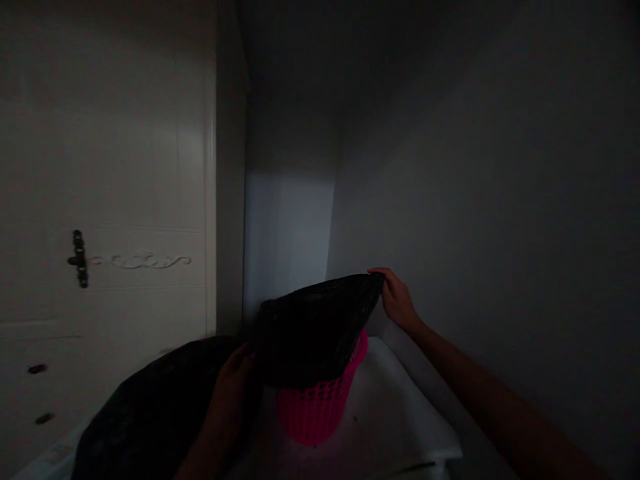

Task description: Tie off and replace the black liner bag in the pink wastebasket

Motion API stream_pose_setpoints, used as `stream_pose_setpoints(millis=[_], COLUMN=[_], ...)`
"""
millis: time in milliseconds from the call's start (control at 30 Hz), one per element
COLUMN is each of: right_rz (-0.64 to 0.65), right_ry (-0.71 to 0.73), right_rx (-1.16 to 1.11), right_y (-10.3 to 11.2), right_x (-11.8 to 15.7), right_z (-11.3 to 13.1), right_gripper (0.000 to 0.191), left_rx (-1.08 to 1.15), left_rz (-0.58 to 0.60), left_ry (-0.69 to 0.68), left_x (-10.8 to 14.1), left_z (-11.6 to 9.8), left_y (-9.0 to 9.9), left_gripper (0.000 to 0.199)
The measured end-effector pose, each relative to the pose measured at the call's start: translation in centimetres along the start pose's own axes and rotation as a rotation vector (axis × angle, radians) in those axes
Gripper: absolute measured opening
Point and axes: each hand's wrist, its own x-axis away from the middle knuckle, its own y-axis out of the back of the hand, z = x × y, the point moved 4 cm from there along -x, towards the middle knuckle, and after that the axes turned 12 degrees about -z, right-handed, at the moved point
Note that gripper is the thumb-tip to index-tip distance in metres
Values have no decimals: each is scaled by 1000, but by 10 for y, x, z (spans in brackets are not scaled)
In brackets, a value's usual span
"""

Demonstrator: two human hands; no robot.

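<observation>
A black plastic bag (315, 327) is spread over the top of a bright pink plastic basket (313, 413) with holes in its side. My right hand (399, 298) pinches the bag's raised right corner, above the basket's rim. Lower down on the left, my left hand (234, 377) has its fingers curled at the bag's left edge, though darkness hides part of the grip. The bag covers most of the basket's opening, so the inside is hidden. Under the basket is a pale, flat-topped surface (387, 400).
Beside my left forearm bulges a large dark, shiny mass (150, 400), seemingly black plastic. A white wardrobe (150, 160) with a dark handle (79, 259) stands at the left. A grey wall (480, 200) rises along the right. The room is very dim.
</observation>
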Motion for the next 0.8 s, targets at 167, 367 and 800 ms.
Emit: stream_pose_setpoints(millis=[167, 367, 800], right_rz=[-89, -255, -343], right_ry=[-126, -418, -513], right_rx=[-59, -245, -524], right_y=[10, 17, 45], right_x=[13, 22, 39], right_z=[-21, -40, -41], right_gripper=[36, 38, 41], left_rx=[239, 160, 142], left_rz=[4, -11, 55], left_ry=[10, -43, -226], left_x=[2, 3, -1], left_z=[-95, -113, -164], left_y=[-8, -12, 21], left_gripper=[79, 71, 81])
